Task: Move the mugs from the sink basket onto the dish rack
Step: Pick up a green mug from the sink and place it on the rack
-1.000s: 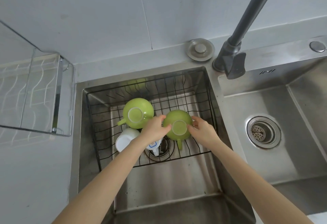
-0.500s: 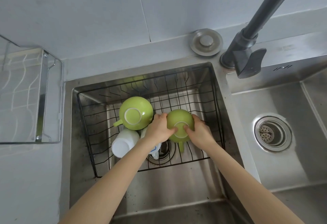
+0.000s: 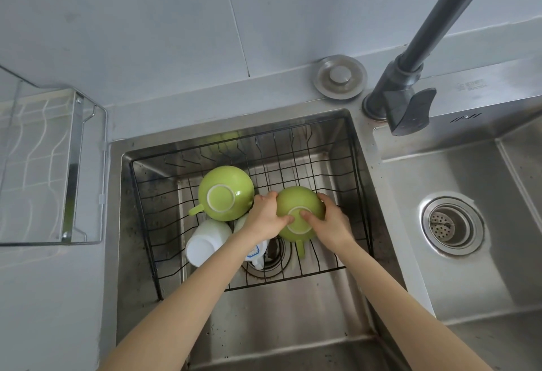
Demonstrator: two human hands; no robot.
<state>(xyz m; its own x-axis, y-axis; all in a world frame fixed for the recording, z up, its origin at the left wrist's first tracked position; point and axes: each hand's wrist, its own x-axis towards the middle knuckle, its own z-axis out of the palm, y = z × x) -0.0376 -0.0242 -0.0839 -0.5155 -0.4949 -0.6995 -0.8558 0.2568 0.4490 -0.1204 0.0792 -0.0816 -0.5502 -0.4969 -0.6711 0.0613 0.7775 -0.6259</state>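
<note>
You've got the upside-down green mug (image 3: 299, 212) clamped between your left hand (image 3: 268, 216) and right hand (image 3: 330, 224) in the sink basket (image 3: 152, 224), handle pointing back at you; the dish rack (image 3: 73, 165) sits off to your left, so your left arm's nearer.

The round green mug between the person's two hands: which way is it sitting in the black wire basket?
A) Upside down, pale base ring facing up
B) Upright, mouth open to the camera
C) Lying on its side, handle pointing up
A: the round green mug shows its pale base ring on top, with the left hand and right hand clasping its sides inside the black wire basket.
</note>
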